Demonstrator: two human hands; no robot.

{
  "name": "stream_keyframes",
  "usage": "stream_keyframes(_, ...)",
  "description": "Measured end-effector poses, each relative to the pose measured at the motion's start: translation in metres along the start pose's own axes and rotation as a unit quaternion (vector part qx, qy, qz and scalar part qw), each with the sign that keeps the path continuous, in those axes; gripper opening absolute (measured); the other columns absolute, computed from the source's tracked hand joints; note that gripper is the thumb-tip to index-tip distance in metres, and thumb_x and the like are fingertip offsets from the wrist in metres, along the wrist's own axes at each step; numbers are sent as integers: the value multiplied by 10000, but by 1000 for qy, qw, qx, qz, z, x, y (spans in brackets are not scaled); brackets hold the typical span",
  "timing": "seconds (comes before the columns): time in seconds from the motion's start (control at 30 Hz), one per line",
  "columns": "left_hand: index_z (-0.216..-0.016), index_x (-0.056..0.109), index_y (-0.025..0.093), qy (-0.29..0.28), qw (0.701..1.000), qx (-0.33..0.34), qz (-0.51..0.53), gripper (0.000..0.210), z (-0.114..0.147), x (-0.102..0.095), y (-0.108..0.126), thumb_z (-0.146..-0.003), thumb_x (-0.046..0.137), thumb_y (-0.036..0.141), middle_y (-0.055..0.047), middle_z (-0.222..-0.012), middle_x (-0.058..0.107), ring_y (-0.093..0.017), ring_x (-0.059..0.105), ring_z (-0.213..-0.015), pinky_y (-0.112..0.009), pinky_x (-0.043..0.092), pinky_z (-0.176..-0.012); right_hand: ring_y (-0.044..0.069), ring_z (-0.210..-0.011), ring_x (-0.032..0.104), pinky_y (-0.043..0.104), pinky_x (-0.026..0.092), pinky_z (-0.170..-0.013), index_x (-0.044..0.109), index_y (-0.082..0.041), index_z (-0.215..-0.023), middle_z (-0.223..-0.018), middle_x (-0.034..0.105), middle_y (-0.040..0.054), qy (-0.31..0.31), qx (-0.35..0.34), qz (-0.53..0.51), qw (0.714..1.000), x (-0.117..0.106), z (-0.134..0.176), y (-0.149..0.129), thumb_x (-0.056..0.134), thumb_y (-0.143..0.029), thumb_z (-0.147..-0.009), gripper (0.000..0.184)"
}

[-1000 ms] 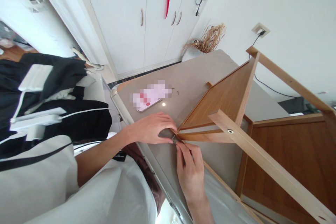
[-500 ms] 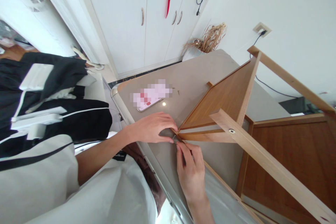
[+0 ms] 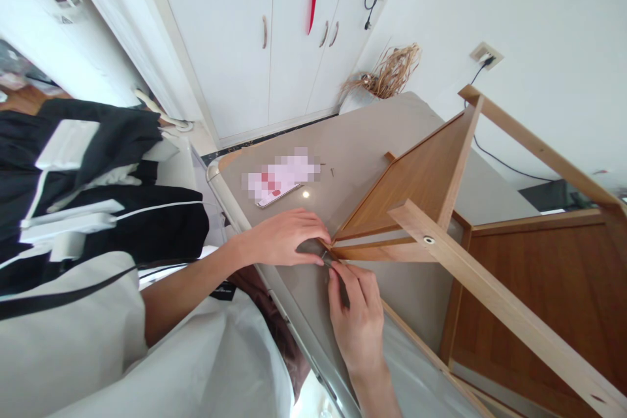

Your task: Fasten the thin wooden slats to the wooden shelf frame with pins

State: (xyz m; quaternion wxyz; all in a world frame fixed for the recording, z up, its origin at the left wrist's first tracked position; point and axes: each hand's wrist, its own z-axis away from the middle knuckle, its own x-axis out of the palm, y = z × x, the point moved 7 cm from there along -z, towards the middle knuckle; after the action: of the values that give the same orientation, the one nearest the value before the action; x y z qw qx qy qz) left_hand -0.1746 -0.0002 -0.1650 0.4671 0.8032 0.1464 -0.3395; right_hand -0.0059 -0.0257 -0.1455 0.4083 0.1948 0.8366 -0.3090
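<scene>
A wooden frame with brown panels stands tilted on the table, its near lower corner between my hands. My left hand reaches in from the left, its fingers curved over that corner and its thumb just below. Close by on the right, my right hand has thumb and fingertips pinched together at the same corner. A small thin metal piece shows between the two hands; its far end is hidden by the right fingertips. A pale wooden bar with a round metal fitting crosses the frame on the right.
On the grey-topped table lie a phone with a blurred screen and small thin pieces. Dark clothes with white adapters and cables are at left. White cabinets and a pot of dried stalks stand behind.
The frame and its bar appear shifted very slightly left and up in view. Both hands stay at the corner in almost the same pose.
</scene>
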Motion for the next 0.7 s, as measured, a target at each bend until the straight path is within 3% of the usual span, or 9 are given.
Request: stream_keyframes(0.7, -1125, 671, 205, 1, 1000, 5, -1, 302, 0, -2, 1, -941, 671, 443, -85, -1129, 729, -225, 652, -1087, -365, 453, -999, 165, -922, 658, 332, 588, -858, 648, -199, -1201, -1003, 699, 68, 19, 8, -25, 999, -1, -3, 0, 614, -96, -946, 277)
